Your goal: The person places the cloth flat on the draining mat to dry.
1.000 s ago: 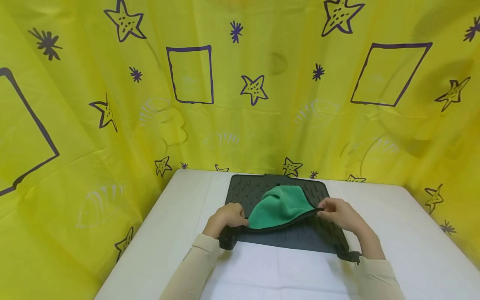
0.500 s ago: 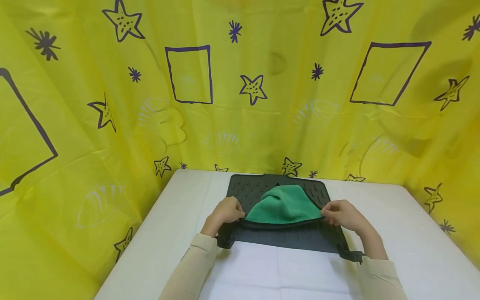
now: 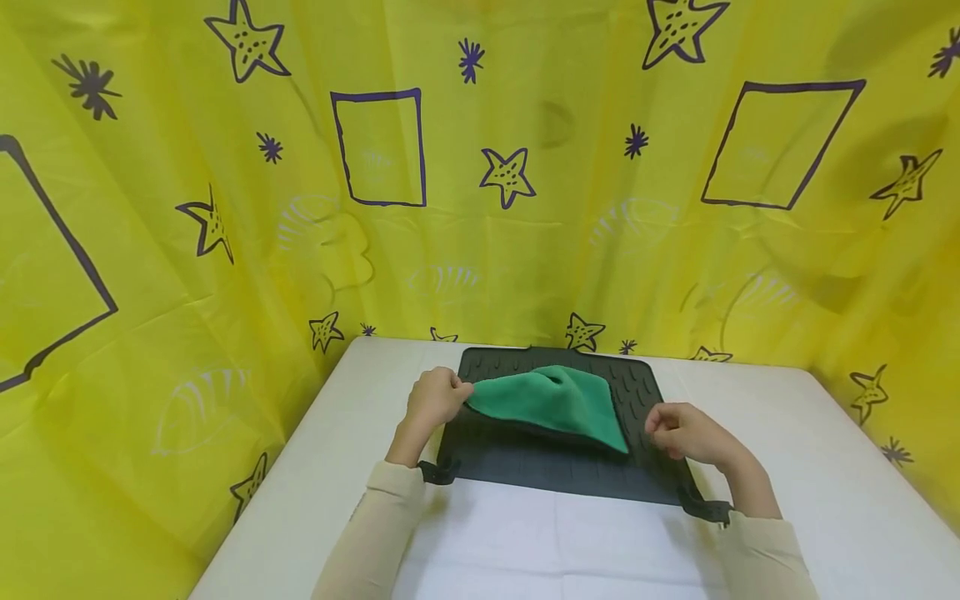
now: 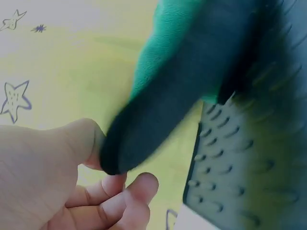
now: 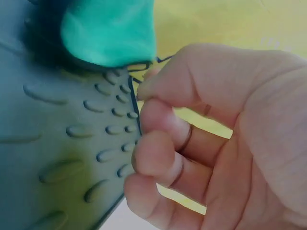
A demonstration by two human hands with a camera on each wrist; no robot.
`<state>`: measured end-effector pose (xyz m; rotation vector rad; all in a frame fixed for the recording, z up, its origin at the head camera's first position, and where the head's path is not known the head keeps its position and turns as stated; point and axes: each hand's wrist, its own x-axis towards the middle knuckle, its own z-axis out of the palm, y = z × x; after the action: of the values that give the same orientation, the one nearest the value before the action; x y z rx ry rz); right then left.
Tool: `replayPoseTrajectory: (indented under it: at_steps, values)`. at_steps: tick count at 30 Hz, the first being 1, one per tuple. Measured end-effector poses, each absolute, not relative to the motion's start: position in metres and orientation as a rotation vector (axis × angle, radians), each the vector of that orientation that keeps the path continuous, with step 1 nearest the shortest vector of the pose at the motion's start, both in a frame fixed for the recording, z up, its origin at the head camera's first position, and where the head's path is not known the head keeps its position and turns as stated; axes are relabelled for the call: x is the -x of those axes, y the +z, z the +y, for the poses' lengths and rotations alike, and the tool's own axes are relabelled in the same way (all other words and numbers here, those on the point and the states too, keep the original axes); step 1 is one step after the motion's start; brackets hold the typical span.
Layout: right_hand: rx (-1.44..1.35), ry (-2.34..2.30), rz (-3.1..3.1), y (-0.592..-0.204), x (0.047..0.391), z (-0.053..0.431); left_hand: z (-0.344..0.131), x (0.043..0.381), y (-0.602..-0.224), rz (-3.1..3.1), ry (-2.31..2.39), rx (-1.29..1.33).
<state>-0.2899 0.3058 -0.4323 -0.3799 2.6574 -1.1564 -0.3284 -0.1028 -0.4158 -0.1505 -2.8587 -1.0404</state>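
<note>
A green cloth [image 3: 558, 400] with dark edging hangs at a slant over a dark ridged mat [image 3: 525, 467]. My left hand [image 3: 435, 396] pinches its left corner between thumb and fingers, raised over the mat's left side. The left wrist view shows the cloth's dark underside [image 4: 163, 110] at the thumb. Off to the right, my right hand [image 3: 690, 432] is apart from the cloth's lower right corner. Its fingers [image 5: 153, 151] are loosely curled with nothing between them, beside the mat's right edge.
The mat lies on a white table [image 3: 765, 433], against a yellow curtain [image 3: 450, 250] printed with stars and squares. Dark straps [image 3: 705, 506] circle both wrists, below beige sleeves. A creased white sheet [image 3: 555, 542] lies in front of the mat.
My right hand has let go of the cloth's right corner, which now hangs free. My left hand has moved up and left, drawing its corner along. The cloth now slopes down to the right.
</note>
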Motion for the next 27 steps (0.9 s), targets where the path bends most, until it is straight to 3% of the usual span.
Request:
replayPoseTrajectory:
  at_steps: [18, 27]
  values:
    - [0.29, -1.105, 2.649, -0.446, 0.294, 0.292, -0.119, 0.329, -0.431, -3.36, -0.836, 0.421]
    - [0.268, -1.076, 2.787, -0.451, 0.299, 0.284, -0.107, 0.336, -0.442, -3.091, -0.881, 0.436]
